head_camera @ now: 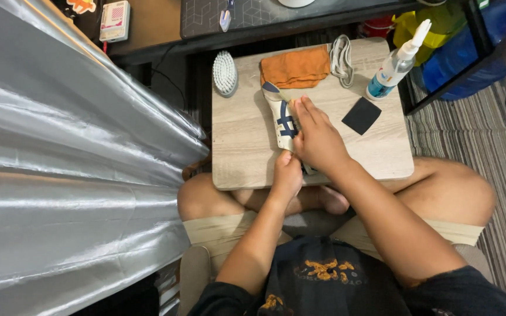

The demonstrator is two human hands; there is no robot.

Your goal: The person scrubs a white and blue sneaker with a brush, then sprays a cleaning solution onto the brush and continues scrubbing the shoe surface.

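Your sneaker (281, 117) lies on the small wooden desk (241, 152) across your lap, a little left of its middle, with its long axis running from the near edge toward the far edge. The far end, capped in dark blue, points at the orange cloth (296, 66) by the far edge; which end is toe or heel you cannot tell from here. Your right hand (318, 139) is spread flat over the near half of the shoe, fingers pressing down on it. Your left hand (287, 174) sits at the near edge, closed on the shoe's near end. A white brush (225, 72) rests at the far left corner, coiled laces (341, 57) lie just right of the cloth, a spray bottle (397, 63) leans off the far right corner, and a black square pad (361, 115) lies near the right edge.
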